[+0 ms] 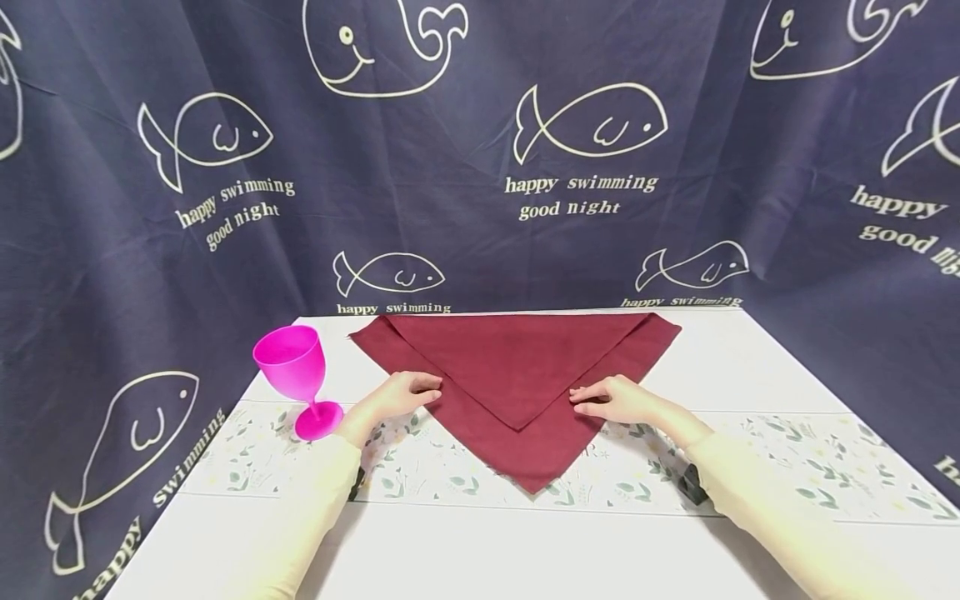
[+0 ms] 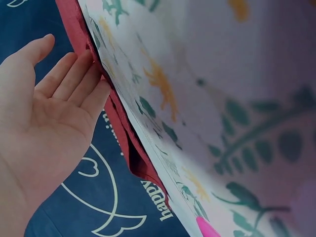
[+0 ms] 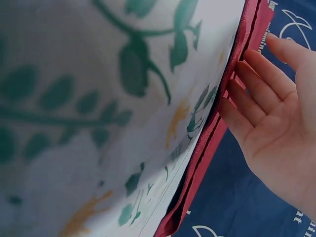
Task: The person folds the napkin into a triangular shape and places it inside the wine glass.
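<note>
A dark red cloth napkin [image 1: 517, 367] lies folded on the table, its upper layer turned down so that two points face the near edge, one above the other. My left hand [image 1: 401, 394] rests its fingertips on the napkin's left slanting side. On the opposite slanting side, the fingertips of my right hand [image 1: 617, 400] touch the cloth. In the left wrist view the left hand [image 2: 59, 98] shows extended fingers meeting the red edge. The right wrist view has the right hand [image 3: 271, 98] likewise, fingers nearly straight against the cloth, nothing pinched.
A bright pink goblet [image 1: 292, 367] stands on the table left of my left hand. A leaf-patterned runner [image 1: 780, 458] crosses the white table [image 1: 525, 558]. Behind the table hangs a dark blue curtain [image 1: 465, 167] with fish drawings.
</note>
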`<control>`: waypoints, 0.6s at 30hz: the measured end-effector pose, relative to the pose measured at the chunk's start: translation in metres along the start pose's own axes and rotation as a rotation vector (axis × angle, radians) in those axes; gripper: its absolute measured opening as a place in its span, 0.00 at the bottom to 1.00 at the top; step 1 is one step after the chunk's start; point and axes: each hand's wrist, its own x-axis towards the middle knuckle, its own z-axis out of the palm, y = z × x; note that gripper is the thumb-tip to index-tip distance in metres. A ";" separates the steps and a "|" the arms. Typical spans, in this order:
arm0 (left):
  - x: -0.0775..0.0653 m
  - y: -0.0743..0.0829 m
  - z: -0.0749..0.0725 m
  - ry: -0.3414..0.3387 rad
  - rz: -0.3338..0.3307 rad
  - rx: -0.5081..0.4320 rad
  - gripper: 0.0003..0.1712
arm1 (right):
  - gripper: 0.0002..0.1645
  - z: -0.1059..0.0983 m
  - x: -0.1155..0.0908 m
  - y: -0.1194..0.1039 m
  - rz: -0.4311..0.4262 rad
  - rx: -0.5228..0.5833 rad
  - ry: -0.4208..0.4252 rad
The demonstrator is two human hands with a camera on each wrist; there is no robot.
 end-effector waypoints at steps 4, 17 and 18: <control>0.000 -0.001 0.001 -0.009 0.005 -0.006 0.21 | 0.18 -0.001 0.003 0.003 0.006 -0.021 -0.008; -0.002 0.003 -0.002 0.008 0.026 0.004 0.16 | 0.22 -0.003 0.004 -0.006 0.039 -0.043 -0.052; -0.002 0.003 -0.001 0.014 0.031 0.006 0.16 | 0.22 -0.002 0.004 -0.007 0.042 -0.039 -0.053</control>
